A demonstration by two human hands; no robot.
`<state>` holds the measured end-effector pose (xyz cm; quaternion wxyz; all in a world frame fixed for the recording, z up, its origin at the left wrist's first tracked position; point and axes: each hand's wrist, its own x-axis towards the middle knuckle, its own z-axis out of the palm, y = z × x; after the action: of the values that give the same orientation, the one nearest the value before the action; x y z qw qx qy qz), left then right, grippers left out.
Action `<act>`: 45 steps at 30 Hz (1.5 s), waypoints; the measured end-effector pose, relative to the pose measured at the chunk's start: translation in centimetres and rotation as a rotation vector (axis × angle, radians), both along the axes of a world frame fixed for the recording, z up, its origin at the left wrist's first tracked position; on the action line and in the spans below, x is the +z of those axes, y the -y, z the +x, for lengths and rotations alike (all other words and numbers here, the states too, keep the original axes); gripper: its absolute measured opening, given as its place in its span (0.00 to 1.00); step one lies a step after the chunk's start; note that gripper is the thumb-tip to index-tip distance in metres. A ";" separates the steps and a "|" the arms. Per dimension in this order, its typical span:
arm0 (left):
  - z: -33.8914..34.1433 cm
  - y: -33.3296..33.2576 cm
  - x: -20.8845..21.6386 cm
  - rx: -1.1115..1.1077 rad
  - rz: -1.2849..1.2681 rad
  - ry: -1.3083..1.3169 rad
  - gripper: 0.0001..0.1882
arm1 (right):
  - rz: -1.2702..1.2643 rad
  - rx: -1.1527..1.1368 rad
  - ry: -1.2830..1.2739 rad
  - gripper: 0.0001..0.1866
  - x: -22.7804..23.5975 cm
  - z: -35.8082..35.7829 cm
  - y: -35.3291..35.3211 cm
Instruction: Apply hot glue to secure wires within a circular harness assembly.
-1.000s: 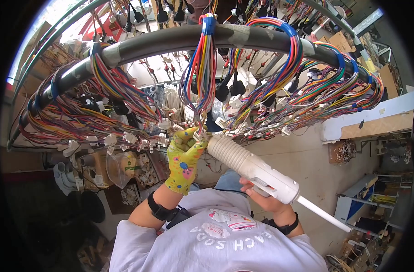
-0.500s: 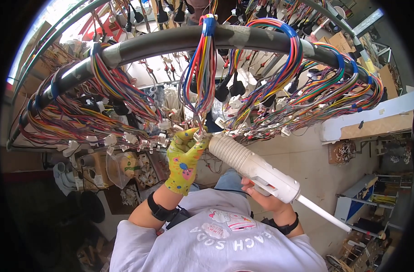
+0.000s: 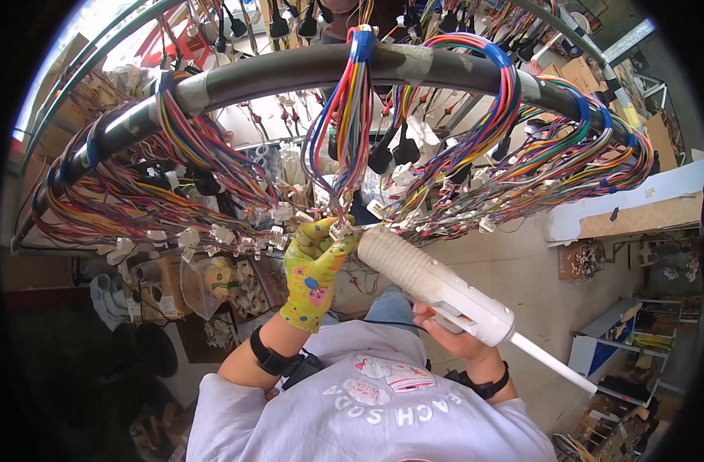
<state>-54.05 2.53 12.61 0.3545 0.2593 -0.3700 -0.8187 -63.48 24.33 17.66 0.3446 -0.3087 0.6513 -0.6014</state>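
Observation:
My left hand, in a yellow-green patterned glove, is closed with its fingertips pinching a small white wire connector. That connector sits at the lower end of a multicoloured wire bundle, which hangs from a dark curved rail by blue tape. In my bare right hand is a white hot glue gun, its ribbed front end tilted up and left close to the connector. A white glue stick juts out of its back end. The gun's tip is partly lost among the wires, so contact with the connector cannot be told.
The dark rail arches across in front, with several more wire bundles on both sides. Black plugs hang behind it. Boxes and a clear plastic bag lie at lower left. A white-edged board stands at the right.
The glue gun has shifted very slightly to the right. The middle and right wire bundles have swayed a little rightward too. My left hand keeps its pinch in the same place.

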 end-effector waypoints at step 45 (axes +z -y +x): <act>1.6 1.6 -2.0 -0.262 0.439 -0.201 0.24 | 0.133 0.100 -0.284 0.14 -0.4 -0.8 -0.4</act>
<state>-52.41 0.94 10.64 0.2155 0.1974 -0.1770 -0.9398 -64.29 24.73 17.25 0.2980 -0.3991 0.7158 -0.4895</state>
